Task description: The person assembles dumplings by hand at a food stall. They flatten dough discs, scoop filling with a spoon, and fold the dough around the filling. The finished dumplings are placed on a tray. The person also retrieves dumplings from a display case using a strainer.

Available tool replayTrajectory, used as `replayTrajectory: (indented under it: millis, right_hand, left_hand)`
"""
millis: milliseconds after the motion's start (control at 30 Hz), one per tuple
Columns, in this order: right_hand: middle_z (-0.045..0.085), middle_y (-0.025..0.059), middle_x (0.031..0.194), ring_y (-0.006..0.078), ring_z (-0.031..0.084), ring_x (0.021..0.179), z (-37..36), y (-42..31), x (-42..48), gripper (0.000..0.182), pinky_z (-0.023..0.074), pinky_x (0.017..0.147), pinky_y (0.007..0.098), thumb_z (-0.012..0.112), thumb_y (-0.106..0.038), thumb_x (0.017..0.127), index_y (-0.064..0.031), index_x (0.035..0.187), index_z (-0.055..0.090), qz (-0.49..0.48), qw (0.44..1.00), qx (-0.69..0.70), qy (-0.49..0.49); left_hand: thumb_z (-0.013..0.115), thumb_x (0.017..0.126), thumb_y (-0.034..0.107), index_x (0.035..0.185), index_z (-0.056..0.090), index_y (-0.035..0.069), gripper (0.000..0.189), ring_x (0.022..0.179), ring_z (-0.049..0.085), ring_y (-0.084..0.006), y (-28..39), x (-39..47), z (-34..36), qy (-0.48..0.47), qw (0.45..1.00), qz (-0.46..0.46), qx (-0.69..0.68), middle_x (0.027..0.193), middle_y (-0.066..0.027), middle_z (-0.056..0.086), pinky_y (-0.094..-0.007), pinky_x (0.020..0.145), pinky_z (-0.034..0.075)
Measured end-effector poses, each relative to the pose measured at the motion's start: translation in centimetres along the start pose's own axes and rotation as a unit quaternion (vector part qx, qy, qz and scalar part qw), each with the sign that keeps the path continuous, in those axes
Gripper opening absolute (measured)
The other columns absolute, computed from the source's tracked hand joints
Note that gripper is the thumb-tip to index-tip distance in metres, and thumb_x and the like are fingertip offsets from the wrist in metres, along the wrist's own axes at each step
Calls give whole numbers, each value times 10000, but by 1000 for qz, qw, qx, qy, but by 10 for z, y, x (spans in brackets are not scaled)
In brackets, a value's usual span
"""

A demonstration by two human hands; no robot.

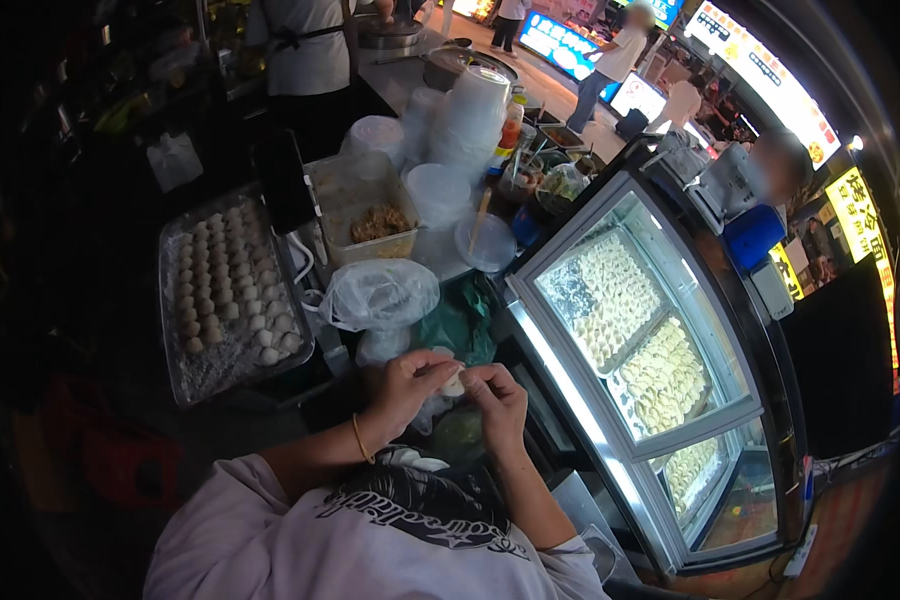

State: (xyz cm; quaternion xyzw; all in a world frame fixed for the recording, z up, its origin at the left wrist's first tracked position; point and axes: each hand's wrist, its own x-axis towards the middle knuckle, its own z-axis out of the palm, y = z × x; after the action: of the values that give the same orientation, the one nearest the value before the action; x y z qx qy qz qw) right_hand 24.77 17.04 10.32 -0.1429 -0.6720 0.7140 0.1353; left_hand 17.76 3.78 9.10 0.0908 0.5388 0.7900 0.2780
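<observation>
My left hand and my right hand meet in front of my chest. Between their fingertips they pinch a small piece of pale dough, much like a dumpling; whether it has filling inside is hidden. Just beyond the hands lie a clear plastic bag and a green plastic bag. Farther off, a plastic tub holds some brown minced filling. On the left, a floured metal tray carries rows of round pale balls.
A lit glass display case with trays of dumplings stands close on the right. Stacked plastic bowls, a sauce bottle and a lidded round tub crowd the counter. A person in an apron stands at the far end.
</observation>
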Motion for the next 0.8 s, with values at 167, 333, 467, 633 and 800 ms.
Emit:
replayTrajectory:
  millis: [167, 333, 467, 633, 800]
  right_hand:
    - [590, -23, 771, 42, 503, 705, 1, 0, 5, 117, 396, 640, 193, 619, -142, 855, -30, 823, 625, -13, 997, -59, 40]
    - [618, -1, 800, 58, 532, 736, -2, 5, 16, 129, 418, 681, 207, 631, -140, 845, -12, 831, 629, -37, 998, -37, 34]
    - [613, 19, 783, 72, 548, 725, -14, 6, 15, 158, 432, 660, 220, 644, -161, 830, -3, 829, 643, -30, 991, -112, 73]
    - [587, 55, 779, 113, 572, 700, -3, -21, 9, 100, 444, 615, 253, 646, -116, 809, -16, 805, 642, -126, 988, -67, 62]
    - [569, 63, 758, 137, 555, 670, -13, 0, 20, 94, 439, 600, 260, 646, -99, 798, -6, 790, 635, -173, 958, -227, 21]
  left_hand:
    - [550, 913, 263, 1079, 591, 28, 291, 798, 568, -100, -12, 3, -8, 15, 997, -58, -56, 948, -30, 615, -225, 694, 453]
    - [465, 953, 201, 1094, 552, -13, 270, 1008, 582, -197, -4, 3, -5, -9, 984, -48, -173, 1070, -95, 593, -332, 883, 471]
    - [511, 930, 193, 1071, 563, -20, 261, 927, 607, -199, -18, 20, -2, 2, 983, -72, -171, 1032, -95, 607, -329, 832, 498]
    - [539, 916, 181, 1024, 592, -10, 226, 874, 611, -166, -13, 9, 4, 6, 994, -52, -100, 981, -77, 611, -292, 777, 514]
    - [515, 932, 183, 1192, 544, 21, 308, 864, 578, -100, -17, 9, 2, -30, 997, -55, -35, 985, -18, 590, -258, 768, 484]
